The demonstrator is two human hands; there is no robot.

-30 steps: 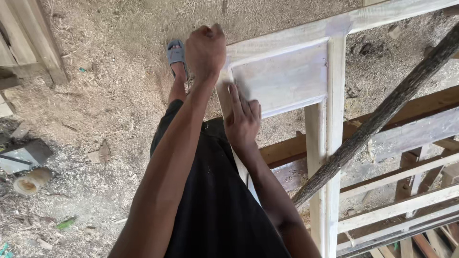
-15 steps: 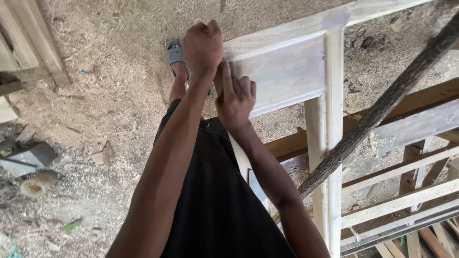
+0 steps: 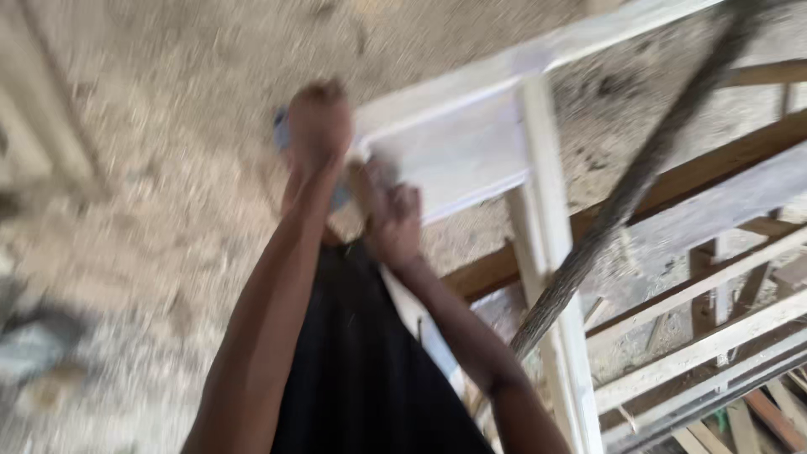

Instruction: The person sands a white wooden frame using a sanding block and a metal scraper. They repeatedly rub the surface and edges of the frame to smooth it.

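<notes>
The picture is blurred by motion. A pale wooden frame (image 3: 538, 168) with a whitish panel (image 3: 462, 151) leans in front of me. My left hand (image 3: 318, 126) is a closed fist at the frame's upper left corner and seems to grip its edge. Just below it, my right hand (image 3: 391, 214) rests against the panel's lower left corner. Its fingers look curled, and I cannot tell whether it holds anything. My black garment (image 3: 353, 361) fills the bottom middle of the view.
A dark rough pole (image 3: 622, 202) slants across the frame on the right. More wooden frames and slats (image 3: 714, 336) lie stacked at the lower right. Sawdust covers the floor (image 3: 168, 168), where a blurred grey object (image 3: 34, 353) lies at the left.
My right hand slid up the panel toward the fist, then back down to the panel's lower left corner. The view has swung, so everything sits lower and further left, and it is blurred.
</notes>
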